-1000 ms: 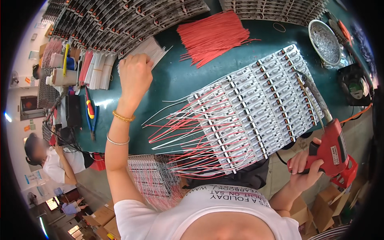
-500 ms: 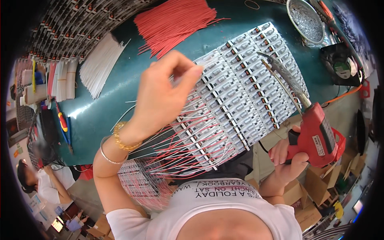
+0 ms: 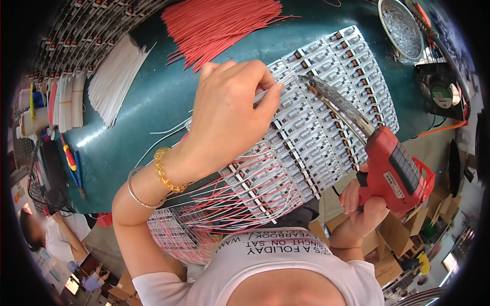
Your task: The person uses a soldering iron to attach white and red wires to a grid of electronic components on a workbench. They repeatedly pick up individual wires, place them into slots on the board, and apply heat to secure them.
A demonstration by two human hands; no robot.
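A large panel of small circuit boards [image 3: 314,135] lies tilted across the table's near side. My left hand [image 3: 227,109] is above its left part, thumb and forefinger closed on thin white wires [image 3: 288,79] whose ends reach over the boards. My right hand [image 3: 363,201] is wrapped around the grip of a red soldering gun [image 3: 393,171]. The gun's tip points left over the panel, close to the wire ends; whether they touch, I cannot tell. Red and white wires [image 3: 229,196] trail from the panel's lower left boards.
Bundles of red wires [image 3: 219,25] and white wires [image 3: 117,81] lie on the green table [image 3: 115,153]. A bowl of metal bits [image 3: 403,30] and a black fan-like device [image 3: 440,92] stand at the far right. Pliers [image 3: 74,163] lie left. A person [image 3: 64,237] sits at lower left.
My left hand has moved right with the white wires. The soldering gun has shifted left, bringing its tip close to the wire ends.
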